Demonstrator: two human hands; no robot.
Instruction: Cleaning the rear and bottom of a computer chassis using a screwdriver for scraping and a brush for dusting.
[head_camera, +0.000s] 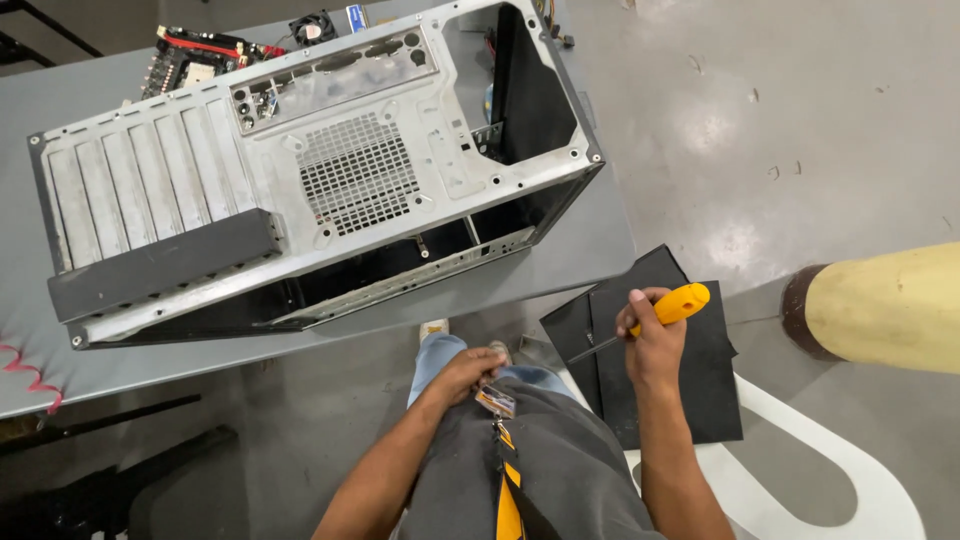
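Two hands sit low in your view, both close to your lap. Your right hand (652, 340) is closed around the orange handle of a screwdriver (650, 322), whose dark shaft points down and to the left, with the tip over the black side panels (690, 390). Those flat panels rest on a white plastic chair (800, 470) just beside your right leg. Your left hand (468, 372) lies on your thigh with its fingers curled, touching the small badge (496, 402) that hangs from the black and orange lanyard (508, 490) on your dark shirt; whether it is gripping the badge or only resting on it I cannot tell.

Ahead of you, on the grey table (590, 240), a silver desktop computer case (310, 170) lies on its side, its rear face with the perforated fan grille (358, 172) and the row of expansion slot covers (140, 185) turned upward. The open side faces you and its interior is dark. Beyond the case, at the far edge of the table, lies a black and red motherboard (195, 58), with a small cooling fan (312, 27) near it. A red coiled cable (30, 375) hangs at the table's left edge. To your right, a cream cylinder with a dark end (880, 305) lies across the concrete floor.
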